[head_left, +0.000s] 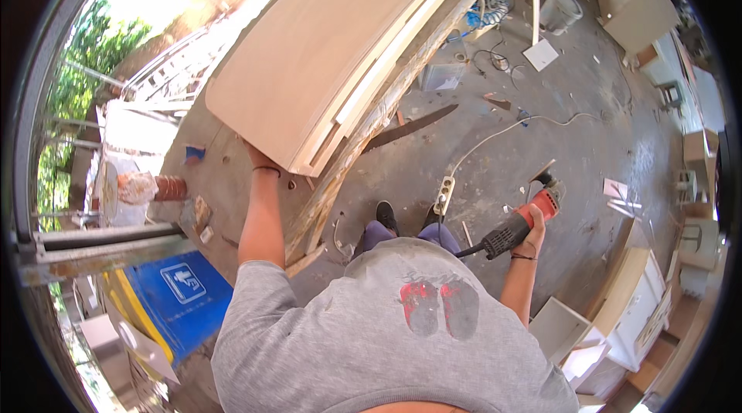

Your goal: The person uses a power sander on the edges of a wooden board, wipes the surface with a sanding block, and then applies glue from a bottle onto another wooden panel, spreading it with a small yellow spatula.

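My right hand (532, 234) is wrapped round the body of a red and black angle grinder (519, 226), held out to the right above the floor. The grinder's disc end (547, 180) points away from me, and its black cord runs back toward my waist. On the left, my left hand (259, 156) reaches to the near corner of a large light-brown wooden panel (325, 50). Its fingers are hidden at the panel's edge. The panel lies on a rough wooden workbench (363, 146), with layered strips (348, 115) along its right side.
A white power strip (444, 195) and its cable lie on the floor by my feet. A blue bin (185, 297) stands at left. Cabinet pieces (626, 305) crowd the right. A bucket (560, 11), a clear box (442, 77) and wood scraps (410, 127) are farther off.
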`<action>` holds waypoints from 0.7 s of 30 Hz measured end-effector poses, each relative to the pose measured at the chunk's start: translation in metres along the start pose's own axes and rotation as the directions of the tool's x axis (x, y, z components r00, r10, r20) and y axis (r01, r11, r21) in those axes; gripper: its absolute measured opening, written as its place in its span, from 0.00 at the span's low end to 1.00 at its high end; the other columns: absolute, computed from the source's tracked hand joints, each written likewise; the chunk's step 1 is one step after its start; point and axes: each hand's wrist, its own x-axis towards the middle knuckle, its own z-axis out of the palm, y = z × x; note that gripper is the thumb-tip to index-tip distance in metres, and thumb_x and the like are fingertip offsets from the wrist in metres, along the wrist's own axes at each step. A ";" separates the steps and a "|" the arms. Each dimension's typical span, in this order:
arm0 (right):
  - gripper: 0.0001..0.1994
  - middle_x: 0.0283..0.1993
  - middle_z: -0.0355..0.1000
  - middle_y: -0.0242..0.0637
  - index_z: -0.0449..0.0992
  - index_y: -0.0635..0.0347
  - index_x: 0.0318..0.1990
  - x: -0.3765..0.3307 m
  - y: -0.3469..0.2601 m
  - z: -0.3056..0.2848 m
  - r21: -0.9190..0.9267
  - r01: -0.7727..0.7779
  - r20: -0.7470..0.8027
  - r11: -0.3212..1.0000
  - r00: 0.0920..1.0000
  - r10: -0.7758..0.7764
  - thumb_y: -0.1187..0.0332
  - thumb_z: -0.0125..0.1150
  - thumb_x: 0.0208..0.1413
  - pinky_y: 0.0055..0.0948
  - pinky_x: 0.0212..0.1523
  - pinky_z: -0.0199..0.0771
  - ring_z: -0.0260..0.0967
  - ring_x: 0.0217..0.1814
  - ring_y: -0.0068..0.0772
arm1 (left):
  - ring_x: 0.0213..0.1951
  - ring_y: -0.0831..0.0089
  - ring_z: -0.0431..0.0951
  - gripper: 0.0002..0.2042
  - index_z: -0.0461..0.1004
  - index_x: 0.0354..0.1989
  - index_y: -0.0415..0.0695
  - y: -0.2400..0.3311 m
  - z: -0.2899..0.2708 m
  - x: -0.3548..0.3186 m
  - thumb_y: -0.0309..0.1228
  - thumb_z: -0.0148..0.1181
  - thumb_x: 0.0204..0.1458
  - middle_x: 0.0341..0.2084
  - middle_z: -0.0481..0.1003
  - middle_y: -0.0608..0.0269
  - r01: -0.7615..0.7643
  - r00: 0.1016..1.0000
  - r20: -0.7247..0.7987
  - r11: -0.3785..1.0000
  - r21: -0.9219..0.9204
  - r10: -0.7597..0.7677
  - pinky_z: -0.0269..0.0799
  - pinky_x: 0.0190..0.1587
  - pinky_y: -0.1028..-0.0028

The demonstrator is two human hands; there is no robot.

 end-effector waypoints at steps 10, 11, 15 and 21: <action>0.18 0.28 0.69 0.41 0.67 0.64 0.37 -0.043 0.000 -0.036 0.132 0.133 -0.136 0.982 0.984 -0.115 0.63 0.64 0.42 0.31 0.27 0.73 0.68 0.25 0.35 | 0.53 0.65 0.67 0.23 0.59 0.57 0.40 0.012 0.029 -0.013 0.45 0.35 0.61 0.53 0.66 0.58 0.222 0.970 0.094 0.662 -0.716 -0.224 0.67 0.53 0.67; 0.18 0.28 0.69 0.40 0.67 0.64 0.37 -0.041 0.000 -0.037 0.147 0.131 -0.144 0.980 0.983 -0.110 0.63 0.64 0.42 0.30 0.27 0.73 0.68 0.25 0.34 | 0.53 0.65 0.67 0.23 0.59 0.57 0.40 0.020 0.032 -0.016 0.45 0.35 0.61 0.53 0.66 0.58 0.217 0.971 0.092 0.661 -0.719 -0.219 0.67 0.53 0.67; 0.18 0.28 0.68 0.39 0.67 0.63 0.37 -0.039 -0.001 -0.032 0.179 0.183 -0.176 0.967 0.973 -0.151 0.63 0.64 0.42 0.29 0.26 0.72 0.68 0.26 0.34 | 0.53 0.64 0.68 0.25 0.60 0.56 0.43 0.055 0.031 -0.023 0.48 0.33 0.60 0.52 0.67 0.61 0.385 0.867 0.264 0.231 -0.893 -0.423 0.66 0.53 0.63; 0.17 0.28 0.68 0.39 0.67 0.63 0.37 -0.014 0.004 -0.028 0.175 0.225 -0.116 0.958 0.971 -0.207 0.63 0.64 0.43 0.28 0.26 0.72 0.68 0.26 0.33 | 0.50 0.62 0.69 0.27 0.61 0.55 0.38 0.016 -0.012 -0.023 0.49 0.41 0.57 0.49 0.68 0.55 0.505 0.609 0.242 0.134 -0.853 -0.755 0.66 0.51 0.61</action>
